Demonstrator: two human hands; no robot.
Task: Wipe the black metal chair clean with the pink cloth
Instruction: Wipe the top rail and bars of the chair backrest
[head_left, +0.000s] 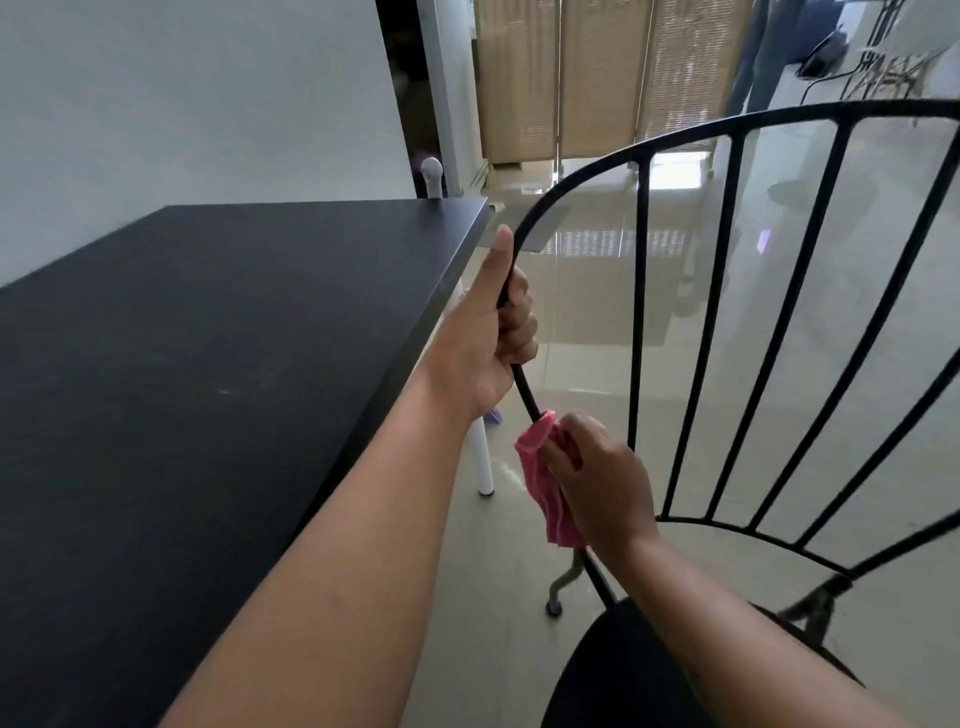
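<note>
1. Head view: one black metal chair (613, 675) stands beside one black desk (208, 338).
2. Left grip (488, 343) is clamped round the chair's curved back rail.
3. Right grip (597, 483) is clamped on one pink cloth (537, 467), wrapped round the same rail just below.

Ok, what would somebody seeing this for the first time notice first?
Most striking is the pair of hands at work in mid-frame: the left hand grips the curved side rail of the black metal chair, and just below it the right hand holds the pink cloth wrapped round the same rail. A large black table fills the left side, beside the chair.
</note>
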